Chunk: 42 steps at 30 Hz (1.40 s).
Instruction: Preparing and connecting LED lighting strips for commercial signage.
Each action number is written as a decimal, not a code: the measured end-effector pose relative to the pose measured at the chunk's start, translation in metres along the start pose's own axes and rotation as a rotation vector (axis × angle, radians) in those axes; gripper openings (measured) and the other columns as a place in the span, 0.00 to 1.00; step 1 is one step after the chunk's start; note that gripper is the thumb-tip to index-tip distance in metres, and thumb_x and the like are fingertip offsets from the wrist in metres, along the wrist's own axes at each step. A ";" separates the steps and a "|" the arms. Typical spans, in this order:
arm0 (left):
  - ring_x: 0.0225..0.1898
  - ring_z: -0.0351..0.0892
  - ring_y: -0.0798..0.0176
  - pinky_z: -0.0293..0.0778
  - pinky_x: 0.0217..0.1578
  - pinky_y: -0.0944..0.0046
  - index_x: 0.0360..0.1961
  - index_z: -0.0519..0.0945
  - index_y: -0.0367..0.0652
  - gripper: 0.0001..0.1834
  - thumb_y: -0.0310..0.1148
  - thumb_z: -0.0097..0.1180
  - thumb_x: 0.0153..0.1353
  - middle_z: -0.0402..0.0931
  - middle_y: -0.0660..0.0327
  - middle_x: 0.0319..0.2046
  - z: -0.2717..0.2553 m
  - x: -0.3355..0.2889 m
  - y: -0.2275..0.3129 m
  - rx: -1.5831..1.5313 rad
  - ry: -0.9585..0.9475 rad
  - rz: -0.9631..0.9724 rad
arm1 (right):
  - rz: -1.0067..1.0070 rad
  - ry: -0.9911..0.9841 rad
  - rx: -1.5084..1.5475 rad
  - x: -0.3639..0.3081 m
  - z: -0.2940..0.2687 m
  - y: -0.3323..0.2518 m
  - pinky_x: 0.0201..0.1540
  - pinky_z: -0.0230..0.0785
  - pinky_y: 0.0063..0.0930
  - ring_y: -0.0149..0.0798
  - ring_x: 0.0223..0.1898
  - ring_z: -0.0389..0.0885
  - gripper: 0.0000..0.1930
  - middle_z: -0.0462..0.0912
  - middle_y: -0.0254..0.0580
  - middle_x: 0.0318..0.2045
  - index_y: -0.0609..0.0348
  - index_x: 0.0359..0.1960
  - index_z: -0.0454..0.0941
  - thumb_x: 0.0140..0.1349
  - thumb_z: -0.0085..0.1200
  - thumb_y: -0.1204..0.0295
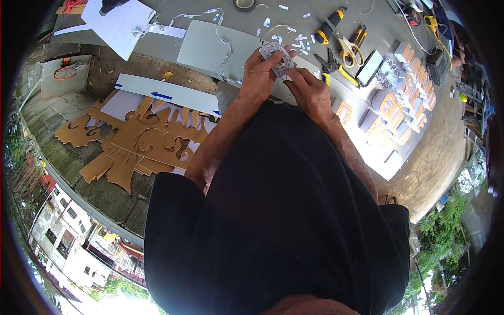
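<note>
Over the workbench (315,31), my left hand (258,76) grips a small white rounded piece with openings, like a hollow sign letter (277,54). My right hand (312,95) has its thumb and fingers closed at the near right edge of that piece; whether a wire is also between them is hidden. Left of the hands, a string of small LED modules (224,42) on thin wire trails across a pale grey panel (199,46). Small white-and-blue strips (301,38) lie scattered just beyond the hands.
Right of the hands lie scissors (350,52), a yellow-black utility knife (324,32), pliers (329,64) and a phone-like device (370,68). Several white block letters (388,113) stand farther right. Brown cut-out sheets (142,134) lie lower left. A tape roll (244,4) sits at the far edge.
</note>
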<state>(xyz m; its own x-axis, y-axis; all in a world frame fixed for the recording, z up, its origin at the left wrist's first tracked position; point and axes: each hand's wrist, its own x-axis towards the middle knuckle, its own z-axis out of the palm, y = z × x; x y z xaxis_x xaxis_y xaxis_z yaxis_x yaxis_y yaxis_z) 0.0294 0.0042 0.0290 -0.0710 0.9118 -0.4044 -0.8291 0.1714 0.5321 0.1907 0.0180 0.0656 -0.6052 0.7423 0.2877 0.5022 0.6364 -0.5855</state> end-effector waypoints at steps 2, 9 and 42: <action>0.55 0.80 0.46 0.82 0.53 0.48 0.55 0.69 0.30 0.14 0.24 0.49 0.71 0.77 0.45 0.53 -0.001 0.000 0.001 0.004 -0.012 0.008 | -0.019 -0.015 0.008 0.001 0.001 0.004 0.33 0.79 0.36 0.47 0.32 0.85 0.15 0.83 0.42 0.39 0.55 0.46 0.80 0.56 0.63 0.78; 0.56 0.80 0.47 0.82 0.52 0.51 0.56 0.68 0.32 0.14 0.26 0.47 0.73 0.78 0.46 0.52 -0.002 -0.001 -0.002 -0.006 -0.080 0.042 | 0.179 0.011 0.192 0.004 0.002 -0.001 0.34 0.79 0.36 0.48 0.33 0.85 0.08 0.84 0.45 0.36 0.58 0.41 0.82 0.58 0.62 0.77; 0.58 0.77 0.54 0.77 0.55 0.58 0.63 0.66 0.37 0.19 0.24 0.46 0.72 0.75 0.51 0.56 0.004 -0.003 -0.006 0.108 -0.041 0.156 | 0.738 -0.095 0.592 0.020 0.005 0.002 0.27 0.74 0.24 0.30 0.27 0.84 0.10 0.85 0.43 0.32 0.71 0.42 0.79 0.68 0.57 0.73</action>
<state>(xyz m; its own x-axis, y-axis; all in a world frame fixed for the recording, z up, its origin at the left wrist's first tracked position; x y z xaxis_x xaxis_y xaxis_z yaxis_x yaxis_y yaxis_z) 0.0372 0.0022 0.0302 -0.1692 0.9445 -0.2817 -0.7452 0.0644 0.6637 0.1769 0.0332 0.0662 -0.3209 0.8779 -0.3554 0.3986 -0.2153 -0.8915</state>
